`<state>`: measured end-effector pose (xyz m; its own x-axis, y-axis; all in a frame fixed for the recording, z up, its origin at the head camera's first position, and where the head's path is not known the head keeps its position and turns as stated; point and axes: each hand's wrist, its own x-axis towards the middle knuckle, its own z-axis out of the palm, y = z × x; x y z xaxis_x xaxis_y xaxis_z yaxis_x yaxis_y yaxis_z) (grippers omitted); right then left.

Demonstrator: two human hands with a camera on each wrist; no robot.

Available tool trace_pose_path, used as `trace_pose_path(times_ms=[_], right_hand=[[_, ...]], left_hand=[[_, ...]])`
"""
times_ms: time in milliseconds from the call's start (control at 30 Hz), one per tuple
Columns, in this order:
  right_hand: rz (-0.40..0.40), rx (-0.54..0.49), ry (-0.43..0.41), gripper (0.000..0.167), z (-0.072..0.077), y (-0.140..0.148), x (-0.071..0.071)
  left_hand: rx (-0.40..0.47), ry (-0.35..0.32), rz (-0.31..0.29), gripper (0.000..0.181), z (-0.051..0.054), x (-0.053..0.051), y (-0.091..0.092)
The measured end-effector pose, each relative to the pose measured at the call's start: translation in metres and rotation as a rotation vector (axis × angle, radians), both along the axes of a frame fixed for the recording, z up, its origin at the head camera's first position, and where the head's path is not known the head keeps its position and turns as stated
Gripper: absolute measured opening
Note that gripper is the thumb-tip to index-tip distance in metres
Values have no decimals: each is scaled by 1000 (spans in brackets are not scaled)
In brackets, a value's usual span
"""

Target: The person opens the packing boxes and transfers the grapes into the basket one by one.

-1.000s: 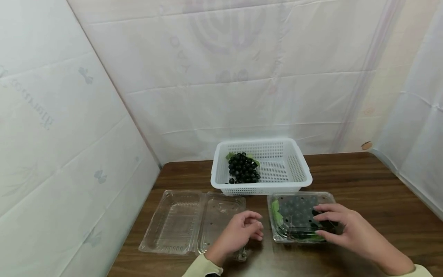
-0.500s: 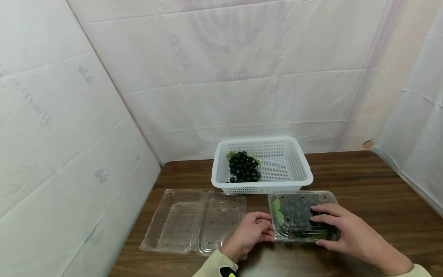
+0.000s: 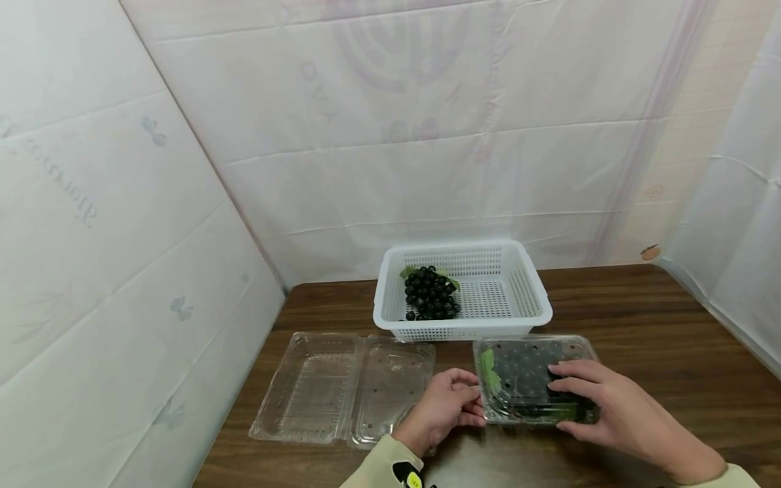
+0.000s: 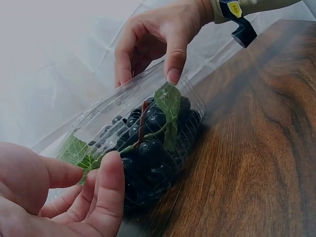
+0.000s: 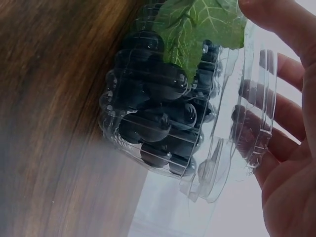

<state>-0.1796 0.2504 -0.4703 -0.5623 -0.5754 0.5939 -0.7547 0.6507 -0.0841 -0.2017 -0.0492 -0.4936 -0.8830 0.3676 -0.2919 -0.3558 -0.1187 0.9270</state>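
Note:
A shut clear plastic clamshell box (image 3: 531, 373) holds dark grapes (image 4: 148, 165) with green leaves (image 4: 168, 111). It sits on the table toward the right in the head view. My left hand (image 3: 442, 407) is at its left end, thumb and bent fingers pinching the rim. Across its right end, my right hand (image 3: 610, 407) grips the box, with fingers on the lid and thumb at the near side. In the right wrist view, the grapes (image 5: 163, 108) press against the clear wall, and a gap shows between lid and base rims at that corner.
An open clamshell box (image 3: 311, 393) lies on the wooden table (image 3: 659, 325) to the left, its lid (image 3: 390, 386) folded out flat. Behind stands a white perforated basket (image 3: 525, 318) with a bunch of dark grapes (image 3: 430, 291). Pale sheets (image 3: 427, 183) hang around the table.
My left hand has moved right, from beside the open lid to the filled box's left end. My right hand has settled slightly further left on the lid. The box stays about where it was.

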Motion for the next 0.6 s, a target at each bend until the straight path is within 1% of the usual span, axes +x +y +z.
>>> trace_pose_path(times_ms=[167, 267, 400, 500, 600], right_hand=[[-6, 11, 37, 50, 0, -2, 0], [-10, 23, 71, 49, 0, -4, 1], [-20, 66, 114, 49, 0, -7, 2], [-20, 107, 118, 49, 1, -8, 2], [-8, 142, 101, 51, 3, -10, 3]], left_hand=[[20, 4, 25, 21, -3, -2, 2], [24, 3, 21, 24, -4, -2, 2], [30, -2, 16, 26, -2, -2, 1], [30, -7, 15, 27, -1, -2, 1], [28, -9, 14, 28, -2, -2, 0]])
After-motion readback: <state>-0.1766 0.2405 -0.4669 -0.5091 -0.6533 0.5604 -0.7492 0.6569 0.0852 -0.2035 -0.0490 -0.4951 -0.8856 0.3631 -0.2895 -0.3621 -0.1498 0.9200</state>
